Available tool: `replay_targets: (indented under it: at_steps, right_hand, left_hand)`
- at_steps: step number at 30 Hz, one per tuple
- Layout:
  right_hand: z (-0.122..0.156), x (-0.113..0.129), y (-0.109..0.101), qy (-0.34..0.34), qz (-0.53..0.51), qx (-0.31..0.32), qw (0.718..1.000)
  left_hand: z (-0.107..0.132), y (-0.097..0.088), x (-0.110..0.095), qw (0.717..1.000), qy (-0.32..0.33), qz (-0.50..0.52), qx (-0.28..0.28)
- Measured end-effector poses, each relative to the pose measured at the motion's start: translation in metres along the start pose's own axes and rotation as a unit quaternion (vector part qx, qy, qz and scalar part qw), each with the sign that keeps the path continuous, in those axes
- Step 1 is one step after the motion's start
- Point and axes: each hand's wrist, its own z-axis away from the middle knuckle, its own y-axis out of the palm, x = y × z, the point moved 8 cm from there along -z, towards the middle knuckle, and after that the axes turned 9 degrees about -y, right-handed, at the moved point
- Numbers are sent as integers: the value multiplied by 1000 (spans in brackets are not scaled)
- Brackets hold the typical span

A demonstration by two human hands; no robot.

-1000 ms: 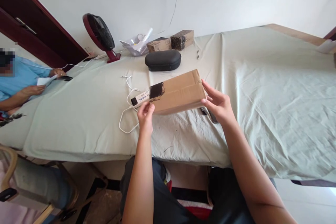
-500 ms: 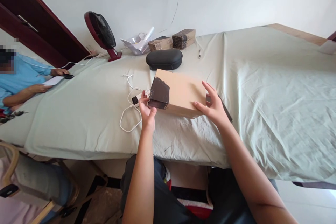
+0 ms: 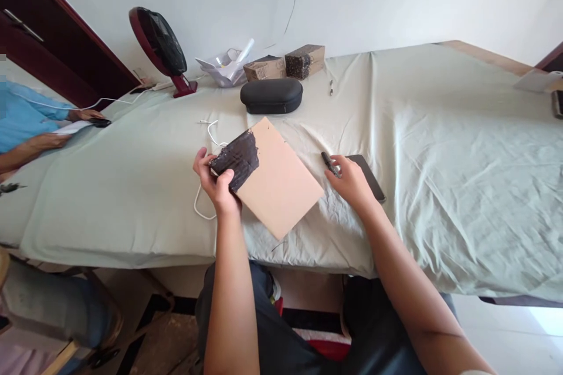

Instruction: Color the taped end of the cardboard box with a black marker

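Note:
A tan cardboard box [image 3: 284,181] with one end blackened is tilted in front of me. My left hand [image 3: 216,181] grips its black end, thumb on the top face and fingers around the far edge. Over on the right, my right hand [image 3: 345,176] has its fingers closed on a black marker pen [image 3: 329,163], just above the cloth. Beside that hand a dark flat phone-like slab [image 3: 368,177] lies on the table, partly covered by the hand. A white cable [image 3: 210,132] runs behind the box and left hand.
Behind the box sit a black zip case [image 3: 271,96], two scribbled cardboard boxes [image 3: 305,62] and a clear plastic bag [image 3: 224,70]. A fan [image 3: 160,47] stands at the back left. Another person's hand [image 3: 48,142] holds paper at the far left. Green cloth [image 3: 440,158] covers the table.
My right hand has left the box and now holds a marker pen. The box has turned in my left hand and shifted left and nearer, showing more of its broad face.

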Motion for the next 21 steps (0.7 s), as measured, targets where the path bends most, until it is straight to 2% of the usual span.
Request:
replay_targets:
  at_steps: [3,7,10,14,21]
  right_hand:
    - [5,-5,20,36,118,72,990]
    - [11,-4,34,53,93,84,991]
    - [10,-6,34,49,22,69,996]
    - [2,-2,26,9,-127,16,992]
    - [-3,7,15,-45,-333,-73,939]
  left_hand:
    - [-2,5,-9,999,28,2,36]
    - [0,16,-12,997,20,-7,77]
    - [3,22,-16,997,22,4,77]
    - [5,26,-25,995,61,-32,72]
    - [19,43,-60,960,209,-137,129]
